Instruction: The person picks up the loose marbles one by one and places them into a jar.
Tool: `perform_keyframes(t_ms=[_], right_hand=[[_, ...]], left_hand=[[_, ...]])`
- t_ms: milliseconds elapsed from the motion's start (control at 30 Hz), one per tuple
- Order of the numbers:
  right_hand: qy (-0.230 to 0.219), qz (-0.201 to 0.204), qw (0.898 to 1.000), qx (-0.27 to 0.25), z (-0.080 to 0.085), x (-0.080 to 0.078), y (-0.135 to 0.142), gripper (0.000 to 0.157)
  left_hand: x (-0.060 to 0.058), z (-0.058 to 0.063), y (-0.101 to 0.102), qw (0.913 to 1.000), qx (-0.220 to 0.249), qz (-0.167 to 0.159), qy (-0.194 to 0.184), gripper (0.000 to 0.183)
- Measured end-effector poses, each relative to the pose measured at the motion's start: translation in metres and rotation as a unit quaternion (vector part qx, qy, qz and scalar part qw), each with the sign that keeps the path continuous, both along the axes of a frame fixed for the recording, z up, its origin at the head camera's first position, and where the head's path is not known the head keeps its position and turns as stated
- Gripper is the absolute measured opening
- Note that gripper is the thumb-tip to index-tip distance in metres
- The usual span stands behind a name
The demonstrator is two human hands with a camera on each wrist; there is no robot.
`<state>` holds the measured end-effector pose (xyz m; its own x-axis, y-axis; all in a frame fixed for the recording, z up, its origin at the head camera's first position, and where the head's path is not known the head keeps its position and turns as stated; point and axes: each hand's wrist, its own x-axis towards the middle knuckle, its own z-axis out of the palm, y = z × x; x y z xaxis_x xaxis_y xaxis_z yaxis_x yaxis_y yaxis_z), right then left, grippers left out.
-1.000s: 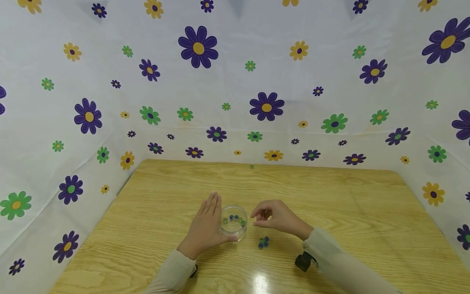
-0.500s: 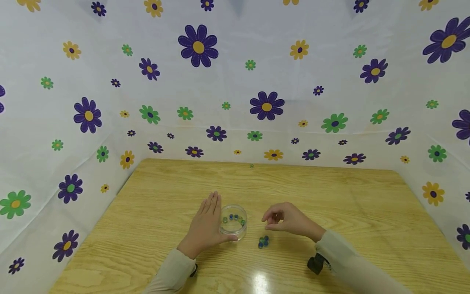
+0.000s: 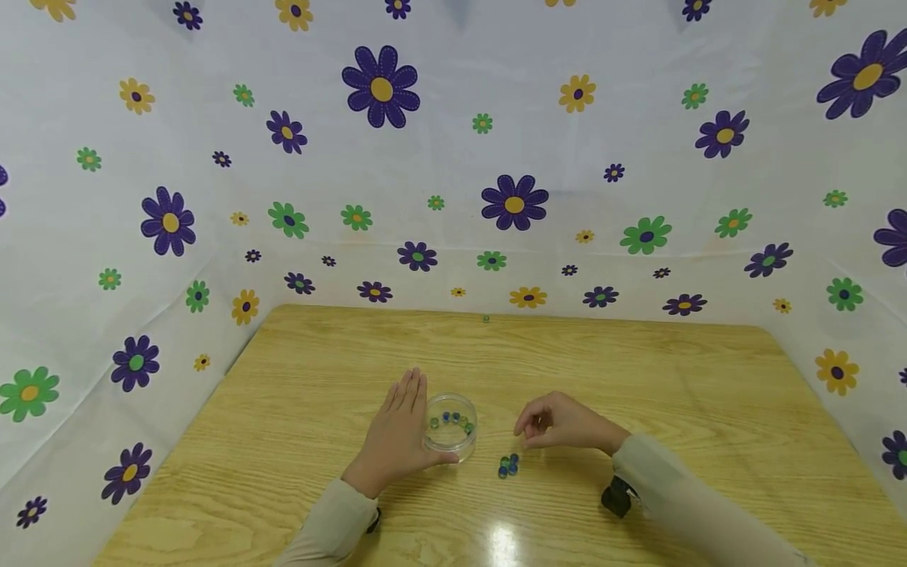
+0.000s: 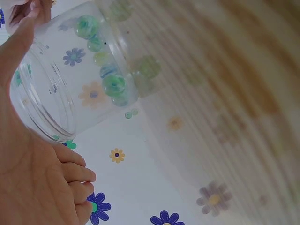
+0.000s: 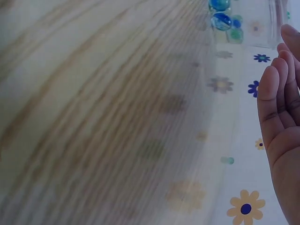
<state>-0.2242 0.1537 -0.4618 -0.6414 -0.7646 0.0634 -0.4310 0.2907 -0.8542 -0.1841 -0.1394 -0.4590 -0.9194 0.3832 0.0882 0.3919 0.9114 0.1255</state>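
A clear round plastic jar [image 3: 464, 448] stands on the wooden table with several green, yellowish and blue marbles [image 4: 114, 85] along its bottom. My left hand [image 3: 394, 441] rests against the jar's left side, fingers straight and together, thumb lying along the near side. Just right of the jar, several blue and green marbles [image 3: 513, 469] form a small cluster on the wood. My right hand [image 3: 564, 423] hovers beyond and right of that cluster, fingers loosely bent. In the right wrist view no object shows in its fingers [image 5: 269, 86], though the fingertips are partly cut off.
One small greenish marble [image 3: 486, 319] lies alone at the far edge of the wooden table [image 3: 638, 378]. White cloth [image 3: 453, 157] printed with flowers encloses the table at the back and both sides.
My right hand has drawn back rightward, away from the jar, its fingers staying loosely bent. The left hand, the jar and the marble cluster keep their places.
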Motion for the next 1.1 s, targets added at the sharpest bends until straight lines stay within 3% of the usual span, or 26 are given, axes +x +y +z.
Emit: perform_keyframes(t_ms=[200, 1100], right_hand=[[-0.002, 0.012, 1.000, 0.023, -0.007, -0.004, -0.004, 0.011], [-0.015, 0.044, 0.995, 0.087, -0.009, -0.003, -0.016, 0.012]], left_hand=[[0.000, 0.000, 0.000, 1.0000, 0.001, 0.001, -0.001, 0.125], [0.001, 0.000, -0.001, 1.0000, 0.003, 0.003, 0.002, 0.125]])
